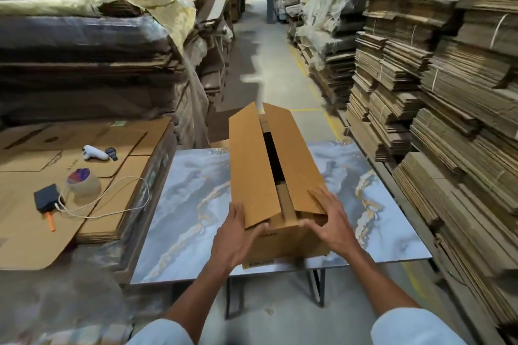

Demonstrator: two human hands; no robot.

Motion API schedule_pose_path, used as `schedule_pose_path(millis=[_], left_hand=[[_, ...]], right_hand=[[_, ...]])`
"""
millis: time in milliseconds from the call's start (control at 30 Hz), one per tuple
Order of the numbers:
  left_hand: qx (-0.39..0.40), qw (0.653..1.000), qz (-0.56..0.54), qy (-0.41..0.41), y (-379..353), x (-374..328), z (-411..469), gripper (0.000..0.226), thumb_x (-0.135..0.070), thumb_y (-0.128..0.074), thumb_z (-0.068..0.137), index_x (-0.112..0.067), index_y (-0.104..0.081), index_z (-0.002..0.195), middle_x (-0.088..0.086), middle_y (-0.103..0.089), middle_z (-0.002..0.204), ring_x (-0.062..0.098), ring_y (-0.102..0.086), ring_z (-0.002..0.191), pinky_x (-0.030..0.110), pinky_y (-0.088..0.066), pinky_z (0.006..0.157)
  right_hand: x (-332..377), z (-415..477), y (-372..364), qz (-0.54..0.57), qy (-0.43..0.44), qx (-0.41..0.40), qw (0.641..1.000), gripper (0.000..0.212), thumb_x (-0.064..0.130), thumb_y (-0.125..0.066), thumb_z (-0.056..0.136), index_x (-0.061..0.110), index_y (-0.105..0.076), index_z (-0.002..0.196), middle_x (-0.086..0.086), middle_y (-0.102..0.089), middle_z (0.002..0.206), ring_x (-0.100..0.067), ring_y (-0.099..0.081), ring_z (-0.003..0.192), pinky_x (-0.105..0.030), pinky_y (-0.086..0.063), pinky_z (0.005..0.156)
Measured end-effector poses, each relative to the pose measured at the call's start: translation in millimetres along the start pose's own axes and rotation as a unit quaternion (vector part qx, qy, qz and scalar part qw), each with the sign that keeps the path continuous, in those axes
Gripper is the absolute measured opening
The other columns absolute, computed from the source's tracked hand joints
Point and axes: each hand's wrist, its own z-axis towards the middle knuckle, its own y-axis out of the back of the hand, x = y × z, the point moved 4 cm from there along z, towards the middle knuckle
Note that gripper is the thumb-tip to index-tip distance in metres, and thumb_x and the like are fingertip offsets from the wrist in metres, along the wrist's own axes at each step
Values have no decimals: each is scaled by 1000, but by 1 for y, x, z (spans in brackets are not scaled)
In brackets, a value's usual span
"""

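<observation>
A long brown cardboard box (252, 173) lies lengthwise on a marble-patterned table (185, 213), its two long top flaps nearly closed with a dark gap between them. My left hand (234, 235) is at the near left corner, fingers straight along the left flap's edge and thumb across the box's near end. My right hand (330, 218) lies flat on the near end of the right flap, thumb reaching toward the box's end. Neither hand curls round anything.
On flat cardboard sheets (28, 232) to the left lie a tape roll (83, 183), a white tool (95, 152), a dark pouch (47, 196) with a white cable and an orange marker (50, 222). Tall stacks of flattened cartons (454, 109) line both sides of a narrow aisle (269, 45).
</observation>
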Motion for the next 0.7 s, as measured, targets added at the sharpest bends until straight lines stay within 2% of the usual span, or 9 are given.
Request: schedule_pose_path(millis=[67,133,200,300,400,500,567,633,700], left_hand=[[-34,997,56,-27,14,-2,0,45,-67,-40,94,-25,-42,110,-3,-58,99,24,-58,83,44,-51,76],[-58,997,35,-24,25,2,0,33,-49,-34,102,-21,-50,108,-4,-56,75,24,-56,69,42,-50,69],[-77,995,-51,20,28,12,1,41,-44,-26,106,-19,-58,100,-2,-59,69,21,-60,65,43,-55,66],[-62,992,-104,39,24,13,-3,41,-41,-26,107,-26,-54,81,1,-63,70,18,-62,64,43,-59,67],[-65,992,-110,20,27,0,-6,37,-35,-29,107,-21,-54,83,3,-59,65,18,-61,60,39,-55,60],[-44,993,-112,17,24,-6,-6,34,-32,-29,106,-19,-55,88,4,-59,65,22,-63,61,45,-59,64],[-47,996,-73,5,22,-12,-8,33,-32,-28,106,-17,-57,100,1,-57,66,19,-60,60,41,-55,60],[-69,997,-8,-38,19,-25,-14,37,-38,-28,105,-18,-55,122,-3,-56,68,15,-55,60,32,-43,57],[-64,995,38,-65,14,-41,-24,38,-42,-29,104,-19,-50,127,2,-60,75,26,-57,68,36,-39,62]], right_hand=[[1,0,-2,-78,5,7,997,70,54,-67,92,34,-41,154,11,-37,159,-13,-29,149,-40,-30,119],[6,0,12,-21,-51,-83,995,44,45,-52,103,25,-59,141,-4,-66,133,-25,-59,124,-41,-49,98],[3,-4,32,88,-129,-205,966,52,58,-39,102,15,-69,96,-10,-68,85,-29,-64,85,-39,-47,73],[-10,-8,44,116,-166,-237,950,71,76,-29,94,14,-49,65,-9,-54,62,-28,-55,66,-45,-46,67],[-7,-10,40,135,-179,-213,951,74,82,-30,89,14,-60,80,-9,-63,77,-28,-61,81,-38,-46,73],[24,-6,44,54,-135,-280,949,42,41,-58,98,15,-59,132,-10,-61,133,-32,-50,130,-52,-40,107],[74,-1,54,-10,12,-360,933,36,18,-59,94,12,-61,129,-8,-62,132,-27,-52,128,-46,-31,115],[127,13,52,-26,107,-289,951,29,19,-58,94,14,-67,121,-3,-70,118,-21,-62,115,-41,-41,111],[159,42,34,30,24,-93,995,39,38,-61,97,17,-66,129,-1,-72,118,-18,-63,112,-39,-51,100]])
